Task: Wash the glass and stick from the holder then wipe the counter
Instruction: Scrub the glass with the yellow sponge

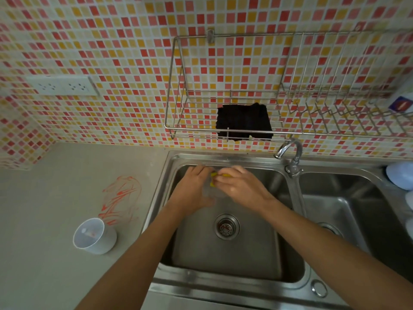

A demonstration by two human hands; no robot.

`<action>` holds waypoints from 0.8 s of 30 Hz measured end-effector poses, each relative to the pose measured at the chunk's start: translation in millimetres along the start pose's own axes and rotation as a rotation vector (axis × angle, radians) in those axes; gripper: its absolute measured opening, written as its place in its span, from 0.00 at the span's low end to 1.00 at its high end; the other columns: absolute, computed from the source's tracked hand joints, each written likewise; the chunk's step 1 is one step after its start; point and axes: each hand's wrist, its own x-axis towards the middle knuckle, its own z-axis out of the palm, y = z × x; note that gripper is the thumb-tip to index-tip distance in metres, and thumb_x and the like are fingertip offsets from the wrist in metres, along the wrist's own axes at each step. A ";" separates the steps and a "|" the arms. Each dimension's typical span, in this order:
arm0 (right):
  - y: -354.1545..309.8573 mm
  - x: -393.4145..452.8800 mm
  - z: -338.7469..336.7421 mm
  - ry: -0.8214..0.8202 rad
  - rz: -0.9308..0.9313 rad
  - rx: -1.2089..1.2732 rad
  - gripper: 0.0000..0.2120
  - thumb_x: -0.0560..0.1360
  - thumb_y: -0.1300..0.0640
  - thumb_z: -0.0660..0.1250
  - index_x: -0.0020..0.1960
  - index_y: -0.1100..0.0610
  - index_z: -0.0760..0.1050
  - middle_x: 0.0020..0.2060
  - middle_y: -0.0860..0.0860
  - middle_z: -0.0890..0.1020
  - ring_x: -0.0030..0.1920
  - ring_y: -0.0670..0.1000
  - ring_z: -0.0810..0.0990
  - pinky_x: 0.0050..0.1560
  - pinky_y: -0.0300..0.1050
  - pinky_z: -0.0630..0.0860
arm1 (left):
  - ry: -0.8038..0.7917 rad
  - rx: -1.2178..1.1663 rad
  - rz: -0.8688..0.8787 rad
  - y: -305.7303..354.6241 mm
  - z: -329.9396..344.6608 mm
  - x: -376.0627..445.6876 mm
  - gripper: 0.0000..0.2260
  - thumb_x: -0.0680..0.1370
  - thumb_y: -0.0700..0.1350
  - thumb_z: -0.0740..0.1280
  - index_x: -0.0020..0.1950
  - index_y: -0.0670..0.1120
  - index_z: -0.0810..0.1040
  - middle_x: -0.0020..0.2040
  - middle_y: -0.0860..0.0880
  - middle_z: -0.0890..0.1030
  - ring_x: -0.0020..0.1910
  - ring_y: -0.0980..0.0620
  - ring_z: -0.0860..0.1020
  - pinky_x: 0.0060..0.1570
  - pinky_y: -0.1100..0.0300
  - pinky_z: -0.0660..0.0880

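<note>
Both hands are over the left sink basin (223,260). My left hand (192,191) grips a clear glass (212,193), which is hard to make out between the hands. My right hand (241,186) presses a yellow sponge (214,175) against the glass. On the grey counter (55,276) to the left stands a white plastic holder cup (95,236), with a red smear (120,198) on the counter just behind it. I cannot see a stick clearly.
A black cloth (243,121) hangs in the wire wall rack (178,128) above the sink. The faucet (290,153) stands between the two basins, spout toward the left one. A dish rack section (346,108) extends right. White bottles (400,175) sit at the far right. Wall sockets (62,86) are at left.
</note>
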 end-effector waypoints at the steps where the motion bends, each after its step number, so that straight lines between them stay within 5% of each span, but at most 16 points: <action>1: 1.3 0.0 -1.2 0.044 0.017 -0.016 0.13 0.71 0.62 0.63 0.53 0.56 0.82 0.51 0.47 0.84 0.57 0.52 0.77 0.52 0.47 0.75 | 0.004 0.003 -0.001 -0.6 -2.1 2.6 0.35 0.62 0.50 0.75 0.67 0.47 0.71 0.61 0.50 0.74 0.60 0.49 0.70 0.63 0.54 0.69; 4: -12.0 -10.3 9.8 0.108 0.174 0.078 0.14 0.70 0.65 0.67 0.53 0.56 0.82 0.51 0.48 0.84 0.55 0.52 0.75 0.51 0.47 0.76 | -0.032 0.075 0.006 -6.0 -8.9 5.4 0.36 0.63 0.52 0.76 0.69 0.48 0.69 0.63 0.51 0.72 0.62 0.50 0.69 0.62 0.55 0.71; 8: -42.0 -15.5 13.3 -0.009 0.604 0.648 0.13 0.76 0.62 0.66 0.58 0.52 0.81 0.45 0.43 0.80 0.52 0.48 0.75 0.54 0.40 0.73 | -0.086 0.134 -0.030 -9.7 -9.9 -0.7 0.35 0.66 0.52 0.76 0.71 0.48 0.67 0.65 0.50 0.70 0.65 0.49 0.66 0.63 0.57 0.70; 10: -45.4 -13.8 10.1 -0.053 0.671 0.777 0.11 0.77 0.61 0.66 0.57 0.52 0.82 0.43 0.41 0.77 0.51 0.47 0.76 0.52 0.35 0.69 | -0.114 0.136 -0.051 -11.0 -6.7 -5.2 0.37 0.66 0.52 0.76 0.72 0.48 0.66 0.66 0.50 0.70 0.65 0.48 0.66 0.63 0.56 0.69; 15: -10.4 -16.9 6.8 -0.254 0.254 0.437 0.18 0.70 0.65 0.70 0.57 0.50 0.81 0.51 0.46 0.83 0.53 0.49 0.75 0.54 0.48 0.76 | -0.175 0.140 -0.028 -9.4 1.8 -0.4 0.36 0.66 0.53 0.75 0.71 0.48 0.67 0.65 0.50 0.71 0.63 0.49 0.68 0.65 0.54 0.67; 18: 9.5 -9.4 -5.5 -0.136 0.050 0.119 0.20 0.60 0.64 0.78 0.50 0.52 0.83 0.46 0.46 0.84 0.54 0.53 0.77 0.48 0.48 0.78 | -0.227 0.075 -0.031 -0.9 1.4 8.5 0.38 0.64 0.53 0.76 0.71 0.46 0.67 0.64 0.49 0.71 0.63 0.49 0.69 0.65 0.58 0.65; 24: 3.3 -22.5 -0.9 -0.022 0.051 0.091 0.16 0.65 0.66 0.73 0.52 0.56 0.83 0.49 0.48 0.84 0.52 0.56 0.80 0.48 0.49 0.78 | -0.205 -0.034 -0.027 -1.2 -6.9 12.9 0.39 0.63 0.53 0.78 0.71 0.47 0.69 0.64 0.50 0.73 0.64 0.50 0.69 0.67 0.55 0.66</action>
